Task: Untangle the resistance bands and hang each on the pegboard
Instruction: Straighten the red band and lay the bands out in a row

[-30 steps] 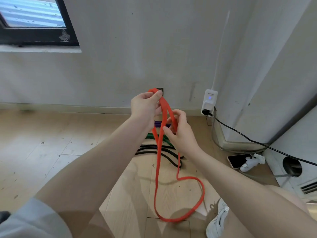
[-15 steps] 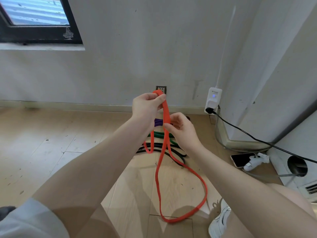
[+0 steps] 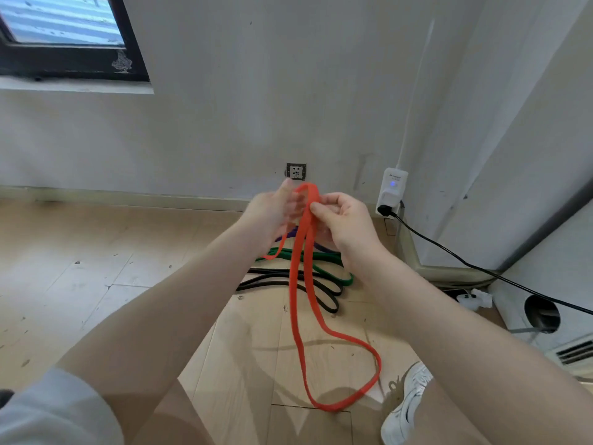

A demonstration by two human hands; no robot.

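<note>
- A bare room corner: pale wood floor (image 3: 96, 284), scuffed white wall with a socket (image 3: 296, 171), a dark-framed window (image 3: 73, 53) up left, and a plugged-in adapter (image 3: 392, 192) whose black cable (image 3: 481, 268) trails off right.
- The red band (image 3: 298, 300) is lifted clear; its top fold sits between both hands, two strands hang close together, and the lower loop rests on the floor near a white shoe (image 3: 407, 406).
- The left hand (image 3: 272, 213) is blurred but appears to have its grip clenched on the band's top, with a short red tail hanging below it.
- The right hand (image 3: 343, 220) pinches the same fold with thumb and forefinger, its other fingers curled.
- On the floor behind lie the green band (image 3: 333, 268), black band (image 3: 288, 279) and a purple band (image 3: 292, 233), overlapping in a loose heap near the wall.
- Step in hand, as I judge it: straightening the red band, already free of the heap.
- Next move likely calls for checking the strands for twists, then carrying the band to the pegboard, which is not in view.
- Three bands look untouched, so the task seems early.
</note>
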